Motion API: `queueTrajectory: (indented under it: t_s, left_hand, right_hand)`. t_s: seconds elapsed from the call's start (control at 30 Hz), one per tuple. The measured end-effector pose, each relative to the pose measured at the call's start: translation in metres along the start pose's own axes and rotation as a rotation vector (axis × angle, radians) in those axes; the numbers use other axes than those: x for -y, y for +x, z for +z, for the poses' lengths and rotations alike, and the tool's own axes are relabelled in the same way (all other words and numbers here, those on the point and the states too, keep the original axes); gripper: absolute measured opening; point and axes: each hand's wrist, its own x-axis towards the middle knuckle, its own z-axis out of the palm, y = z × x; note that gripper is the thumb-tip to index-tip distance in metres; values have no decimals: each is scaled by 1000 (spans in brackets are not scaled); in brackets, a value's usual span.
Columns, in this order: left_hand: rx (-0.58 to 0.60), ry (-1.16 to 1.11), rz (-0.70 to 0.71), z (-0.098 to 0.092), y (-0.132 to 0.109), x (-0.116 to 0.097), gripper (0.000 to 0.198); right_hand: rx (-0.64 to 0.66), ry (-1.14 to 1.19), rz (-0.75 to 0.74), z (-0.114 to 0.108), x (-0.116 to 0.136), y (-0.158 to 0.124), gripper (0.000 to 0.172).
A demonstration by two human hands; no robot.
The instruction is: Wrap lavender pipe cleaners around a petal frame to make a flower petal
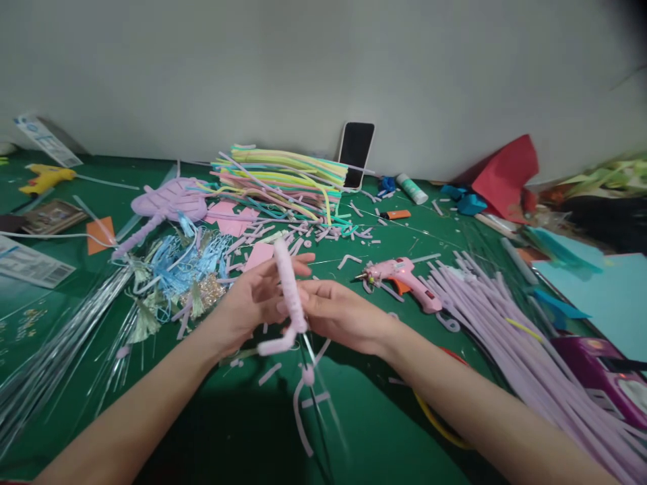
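Observation:
Both hands meet around a lilac pipe-cleaner coil (pixel 288 281), wound tightly on a thin rod and tilted upright. My left hand (pixel 245 296) grips it from the left, its thumb against the coil and other fingers behind. My right hand (pixel 348 316) pinches its lower part from the right. A bent loose end (pixel 277 343) of the pipe cleaner sticks out to the left below the coil. Thin shiny rods (pixel 309 353) run down from it, with a small lilac knot (pixel 308 374) partway along. The right fingertips are partly hidden behind the coil.
A pink glue gun (pixel 399 273) lies right of the hands, beside a lilac pipe-cleaner bundle (pixel 485 323). Coloured pipe cleaners (pixel 283 178) and a propped phone (pixel 356 155) are at the back. Blue tassels (pixel 187 263), silvery rods (pixel 75 337) and a lilac wound piece (pixel 172 200) lie left.

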Motion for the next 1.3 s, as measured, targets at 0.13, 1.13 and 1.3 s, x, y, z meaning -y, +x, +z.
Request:
queueTrajectory:
  t_s: [0.13,1.13,1.3]
  left_hand:
    - [-96,-270,186,-3,-2,7,41]
    - [-64,23,52,6,-13,9,20]
    - [-61,1,61,10,-16,5,19]
  right_hand:
    - [-198,-204,-140,-1,-1,-8,30]
    - [-487,-175,-196,1,-9,-45,13]
    - [-483,-195,-187,-1,-10,-45,15]
